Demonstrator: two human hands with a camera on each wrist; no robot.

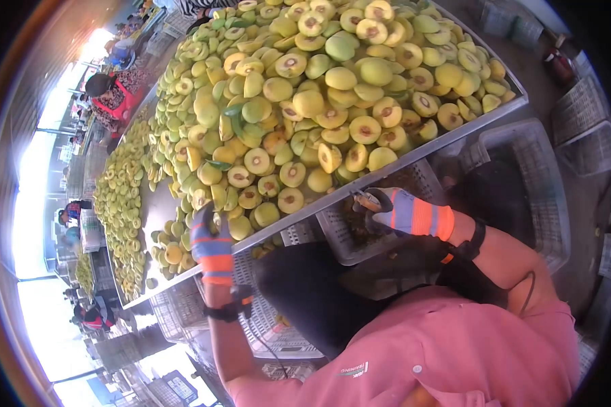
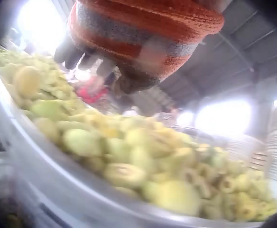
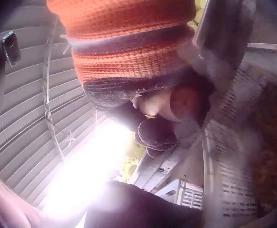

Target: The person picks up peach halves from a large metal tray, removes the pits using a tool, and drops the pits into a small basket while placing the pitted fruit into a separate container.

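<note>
A large heap of yellow-green stone fruit (image 1: 339, 78), much of it halved with brown-red centres, covers the metal-edged table (image 1: 305, 211). In the head view my left hand (image 1: 211, 241), in a striped knit glove, reaches over the near edge beside the fruit. Its fingers are loosely extended in the left wrist view, with nothing seen in them. My gloved right hand (image 1: 406, 211) is just outside the table edge, above a crate. Its fingers curl round a small tan-handled tool (image 1: 367, 200); the glove hides most of it, and I cannot tell its exact kind.
A grey plastic crate (image 1: 349, 252) with dark scraps sits below my right hand. Another large crate (image 1: 550, 183) stands at the right, and a white crate (image 1: 288, 342) lies under the table by my leg. Across the table, a person in a red apron (image 1: 122, 102) works.
</note>
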